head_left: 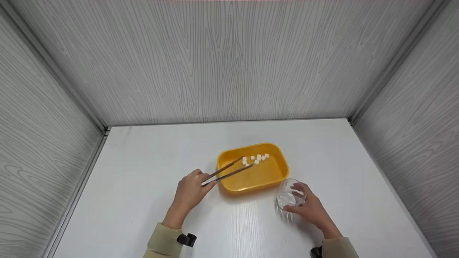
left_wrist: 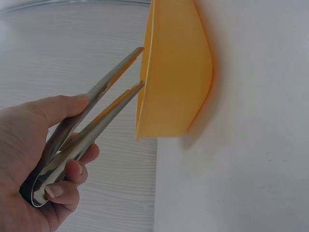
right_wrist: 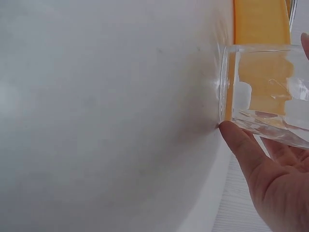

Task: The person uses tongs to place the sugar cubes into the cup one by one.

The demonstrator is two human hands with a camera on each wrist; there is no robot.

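My left hand (head_left: 192,190) grips a pair of metal tongs (left_wrist: 91,133), whose two arms are spread apart. Their tips reach over the near-left rim of a yellow tray (head_left: 247,189), close to several small white cubes (head_left: 257,162) lying at its far side. No cube is plainly caught between the tips. In the left wrist view the tray wall hides the cubes. To the right, my right hand (head_left: 313,209) holds a clear glass (head_left: 287,199) by its side, thumb and fingers around it. The glass stands on the table beside the tray's near-right corner and looks empty.
The white tabletop (head_left: 143,154) carries the tray and the glass. Grey wood-grain panels (head_left: 215,71) rise at the back and on both sides. Dark bands (head_left: 187,239) sit at both wrists by the sleeves.
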